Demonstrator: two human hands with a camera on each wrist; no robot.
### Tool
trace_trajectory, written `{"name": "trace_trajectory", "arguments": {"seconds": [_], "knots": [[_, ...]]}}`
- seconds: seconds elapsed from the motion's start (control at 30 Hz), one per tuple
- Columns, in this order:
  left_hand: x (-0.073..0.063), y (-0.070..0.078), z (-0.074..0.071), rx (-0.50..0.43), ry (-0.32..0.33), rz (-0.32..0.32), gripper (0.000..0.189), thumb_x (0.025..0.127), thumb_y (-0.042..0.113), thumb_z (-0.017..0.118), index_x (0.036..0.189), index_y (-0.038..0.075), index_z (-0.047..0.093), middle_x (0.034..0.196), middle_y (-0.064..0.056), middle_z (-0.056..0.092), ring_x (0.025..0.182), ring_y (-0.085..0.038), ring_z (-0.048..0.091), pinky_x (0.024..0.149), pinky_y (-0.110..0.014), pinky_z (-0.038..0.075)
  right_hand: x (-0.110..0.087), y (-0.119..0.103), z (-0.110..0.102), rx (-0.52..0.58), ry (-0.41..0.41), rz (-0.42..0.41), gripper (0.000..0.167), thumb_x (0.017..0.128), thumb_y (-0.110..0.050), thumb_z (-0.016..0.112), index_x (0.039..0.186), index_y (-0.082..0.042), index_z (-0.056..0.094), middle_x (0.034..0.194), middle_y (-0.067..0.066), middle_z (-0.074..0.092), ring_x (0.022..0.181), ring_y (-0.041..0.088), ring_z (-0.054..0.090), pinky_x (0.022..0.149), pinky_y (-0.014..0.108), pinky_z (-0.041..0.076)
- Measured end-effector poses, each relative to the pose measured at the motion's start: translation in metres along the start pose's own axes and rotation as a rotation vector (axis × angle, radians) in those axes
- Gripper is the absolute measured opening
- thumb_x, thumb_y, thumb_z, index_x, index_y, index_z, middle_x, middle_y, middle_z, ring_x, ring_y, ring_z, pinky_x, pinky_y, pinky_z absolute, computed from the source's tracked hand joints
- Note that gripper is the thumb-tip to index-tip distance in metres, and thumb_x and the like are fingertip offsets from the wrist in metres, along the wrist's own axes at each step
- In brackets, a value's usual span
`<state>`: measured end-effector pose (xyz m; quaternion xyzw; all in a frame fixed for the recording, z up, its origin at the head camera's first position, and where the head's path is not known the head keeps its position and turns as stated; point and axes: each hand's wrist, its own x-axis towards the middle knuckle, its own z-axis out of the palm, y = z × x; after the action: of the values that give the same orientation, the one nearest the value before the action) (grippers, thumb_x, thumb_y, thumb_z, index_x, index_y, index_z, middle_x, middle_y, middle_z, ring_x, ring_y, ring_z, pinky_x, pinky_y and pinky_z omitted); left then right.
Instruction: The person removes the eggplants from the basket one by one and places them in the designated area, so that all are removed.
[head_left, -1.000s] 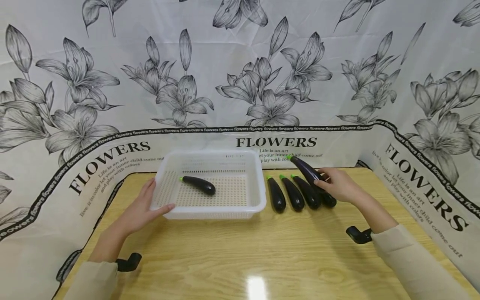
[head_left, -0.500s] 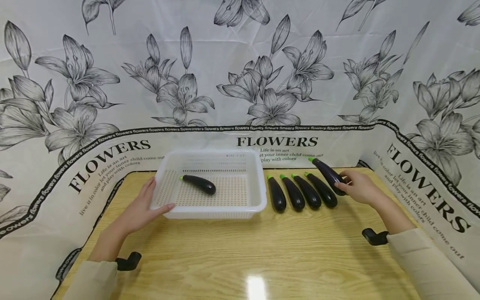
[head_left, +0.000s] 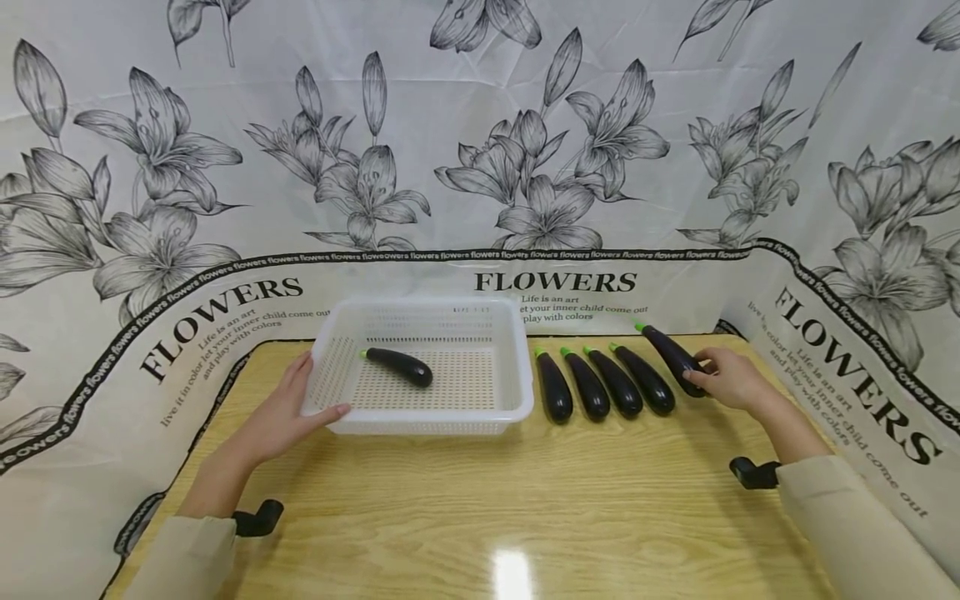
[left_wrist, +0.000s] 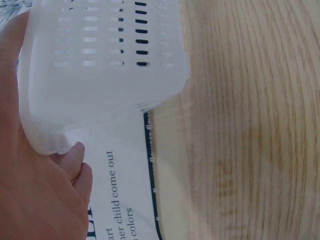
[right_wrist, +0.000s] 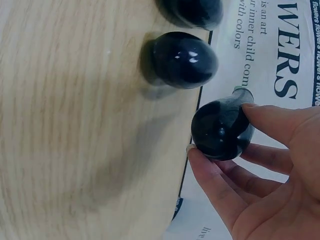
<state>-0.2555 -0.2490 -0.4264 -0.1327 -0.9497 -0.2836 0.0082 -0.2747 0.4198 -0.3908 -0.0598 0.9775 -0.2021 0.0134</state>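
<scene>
My left hand [head_left: 281, 417] grips the left end of a white perforated plastic basket [head_left: 420, 416], thumb along the front rim and fingers at the side. In the left wrist view, fingertips [left_wrist: 75, 156] curl under the basket's rim. One dark, glossy eggplant [head_left: 401, 367] with a bright green stem lies inside. At the right, my right hand [head_left: 731, 382] pinches another eggplant [head_left: 670, 354] by its thick end, stem pointing away and left. The right wrist view shows thumb and fingers on either side of this eggplant [right_wrist: 220, 131].
Between basket and right hand, several eggplants [head_left: 553, 387] lie side by side on the wood-grain table [head_left: 420, 508], stems toward the back. White flower-printed cloth [head_left: 555, 287] hangs behind the table and along both sides. A black mount [head_left: 753, 473] sits at the right wrist.
My right hand has carried its eggplant rightward from over the row's right end to beyond it, then slightly lower. The left hand and basket have stayed in place.
</scene>
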Motion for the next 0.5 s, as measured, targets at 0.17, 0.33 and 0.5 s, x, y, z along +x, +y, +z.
{"name": "trace_trajectory", "arguments": {"seconds": [0.17, 0.33, 0.5], "knots": [[-0.001, 0.001, -0.001, 0.001, 0.000, 0.000, 0.114, 0.093, 0.065, 0.062, 0.164, 0.002, -0.001, 0.170, -0.024, -0.002, 0.148, -0.055, 0.020, 0.113, -0.073, 0.026, 0.001, 0.011, 0.007, -0.010, -0.001, 0.012, 0.052, 0.103, -0.019, 0.061, 0.130, 0.024, 0.048, 0.113, 0.044, 0.059, 0.103, 0.059, 0.058, 0.077, 0.062, 0.054], [-0.003, 0.003, -0.001, -0.003, -0.001, 0.004, 0.113, 0.093, 0.063, 0.063, 0.164, 0.002, 0.000, 0.170, -0.024, -0.001, 0.147, -0.056, 0.022, 0.112, -0.073, 0.027, 0.001, 0.019, 0.012, 0.005, -0.039, 0.032, 0.052, 0.103, -0.017, 0.060, 0.130, 0.025, 0.046, 0.114, 0.046, 0.057, 0.103, 0.061, 0.057, 0.077, 0.061, 0.054], [-0.003, 0.002, 0.000, -0.008, 0.007, 0.010, 0.112, 0.093, 0.063, 0.064, 0.164, 0.003, 0.001, 0.170, -0.023, 0.000, 0.148, -0.054, 0.021, 0.112, -0.073, 0.028, 0.002, 0.022, 0.015, 0.008, -0.048, 0.041, 0.051, 0.103, -0.017, 0.059, 0.129, 0.025, 0.047, 0.112, 0.044, 0.059, 0.101, 0.058, 0.059, 0.077, 0.060, 0.054]]}}
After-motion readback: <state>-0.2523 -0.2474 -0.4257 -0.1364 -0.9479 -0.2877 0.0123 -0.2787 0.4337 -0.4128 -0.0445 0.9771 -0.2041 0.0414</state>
